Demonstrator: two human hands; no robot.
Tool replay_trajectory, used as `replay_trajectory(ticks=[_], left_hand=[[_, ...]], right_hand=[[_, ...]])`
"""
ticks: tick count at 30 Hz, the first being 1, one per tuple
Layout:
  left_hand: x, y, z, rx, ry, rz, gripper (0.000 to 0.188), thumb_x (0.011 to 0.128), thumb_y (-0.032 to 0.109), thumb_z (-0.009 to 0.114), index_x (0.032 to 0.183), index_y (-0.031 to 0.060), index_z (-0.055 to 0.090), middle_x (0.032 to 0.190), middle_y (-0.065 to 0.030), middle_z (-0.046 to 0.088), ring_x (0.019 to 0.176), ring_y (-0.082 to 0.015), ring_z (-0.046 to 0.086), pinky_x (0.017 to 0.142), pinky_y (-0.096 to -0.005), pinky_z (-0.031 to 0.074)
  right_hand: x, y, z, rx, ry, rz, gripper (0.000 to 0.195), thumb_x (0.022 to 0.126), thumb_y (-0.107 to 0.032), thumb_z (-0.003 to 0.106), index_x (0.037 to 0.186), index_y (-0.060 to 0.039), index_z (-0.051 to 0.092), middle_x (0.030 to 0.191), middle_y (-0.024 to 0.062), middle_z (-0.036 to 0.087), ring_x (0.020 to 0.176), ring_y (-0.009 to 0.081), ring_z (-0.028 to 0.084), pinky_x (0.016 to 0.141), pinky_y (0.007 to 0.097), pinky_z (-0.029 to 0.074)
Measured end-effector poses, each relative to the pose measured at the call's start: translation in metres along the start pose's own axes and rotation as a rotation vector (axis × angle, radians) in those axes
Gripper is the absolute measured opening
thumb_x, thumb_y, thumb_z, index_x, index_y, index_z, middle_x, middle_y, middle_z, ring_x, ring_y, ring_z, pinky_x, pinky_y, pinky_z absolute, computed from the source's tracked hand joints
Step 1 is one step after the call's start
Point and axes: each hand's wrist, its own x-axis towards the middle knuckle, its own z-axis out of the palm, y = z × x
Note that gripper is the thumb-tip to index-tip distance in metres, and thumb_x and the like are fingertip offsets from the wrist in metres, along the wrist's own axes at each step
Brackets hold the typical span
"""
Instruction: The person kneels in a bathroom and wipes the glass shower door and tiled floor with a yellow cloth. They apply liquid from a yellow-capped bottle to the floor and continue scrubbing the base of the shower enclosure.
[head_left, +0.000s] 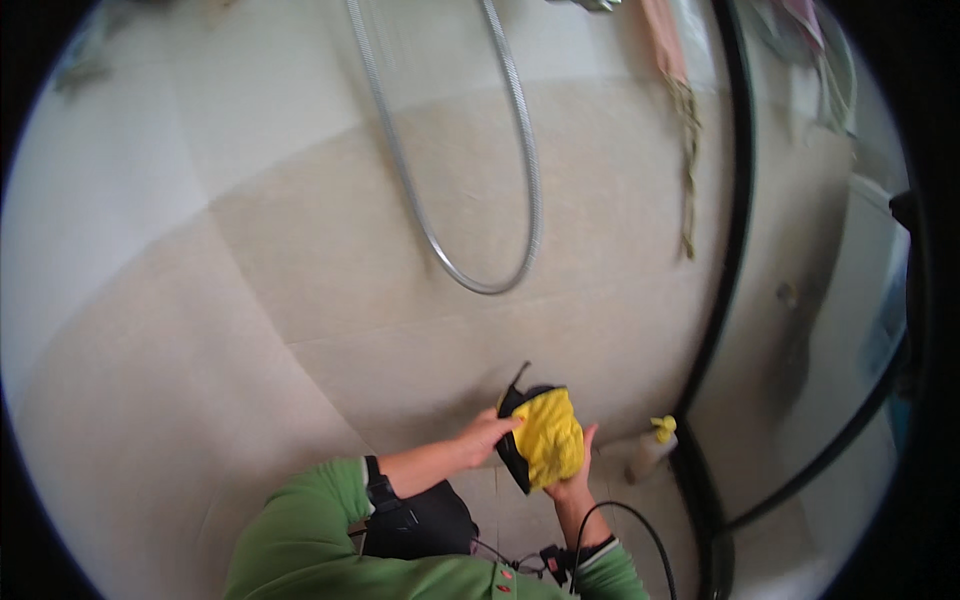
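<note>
A crumpled yellow fabric item with black trim (553, 439) is held up in front of my body, over the floor; a thin dark strap or tie sticks up from its far left corner. From the left side, my left hand (482, 437) grips its dark edge, with the thumb on the yellow cloth. Under its right side lies my right hand (571, 484), with fingers showing past the edge and the palm partly hidden by the cloth. What exactly the item is, I cannot tell.
A metal shower hose (491, 289) hangs in a loop on the tiled wall (337, 262). To the right stands a spray bottle (652, 454) with a yellow top, beside the black frame (724, 300) of a glass partition. A pink cloth (664, 37) with a twisted fringe hangs above.
</note>
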Motion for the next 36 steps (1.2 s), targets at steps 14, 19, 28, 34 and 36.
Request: replay_trajectory(ticks=[14,19,28,34,36], left_hand=[[0.02,-0.016,-0.044,0.087,-0.44,0.136,0.029,0.1,0.023,0.048,0.121,0.0031,0.05,0.112,-0.011,0.059,0.098,-0.0191,0.058,0.082,-0.0346,0.051],[0.012,-0.005,-0.031,0.142,-0.508,0.163,0.029,0.101,0.022,0.048,0.12,0.0021,0.053,0.11,-0.0105,0.06,0.094,-0.0164,0.06,0.08,-0.032,0.051],[0.016,-0.003,-0.034,0.198,-0.517,0.116,0.026,0.102,0.02,0.046,0.119,0.0012,0.054,0.103,-0.0089,0.062,0.09,-0.0156,0.061,0.081,-0.0302,0.051],[0.017,0.002,-0.03,0.24,-0.526,0.081,0.026,0.102,0.019,0.046,0.118,0.0013,0.056,0.103,-0.0079,0.063,0.088,-0.014,0.062,0.08,-0.029,0.051],[0.017,0.004,-0.031,0.253,-0.513,0.075,0.026,0.101,0.018,0.046,0.117,0.0012,0.056,0.102,-0.0083,0.063,0.089,-0.0149,0.062,0.081,-0.0303,0.051]], right_hand=[[0.04,-0.112,0.02,-0.729,0.015,-0.974,0.053,0.099,-0.044,0.046,0.142,-0.0148,0.039,0.127,0.0056,0.056,0.116,0.021,0.054,0.097,0.0368,0.045],[0.135,-0.18,0.053,-1.818,0.507,-1.674,0.066,0.094,-0.028,0.056,0.148,-0.0033,0.028,0.15,0.0197,0.034,0.14,0.0375,0.027,0.111,0.0491,0.025],[0.147,-0.022,0.01,-2.436,-0.216,-1.597,0.053,0.074,-0.021,0.069,0.126,-0.025,0.059,0.134,0.003,0.054,0.127,0.0289,0.047,0.106,0.0642,0.023],[0.158,-0.081,0.045,-2.445,-0.389,-1.723,0.032,0.063,-0.014,0.066,0.093,-0.0231,0.069,0.111,0.0005,0.065,0.112,0.024,0.058,0.114,0.0604,0.013],[0.161,-0.096,0.064,-2.294,-0.312,-1.8,0.028,0.061,-0.012,0.066,0.089,-0.0186,0.068,0.112,0.0058,0.064,0.113,0.0309,0.057,0.113,0.0613,0.017]])
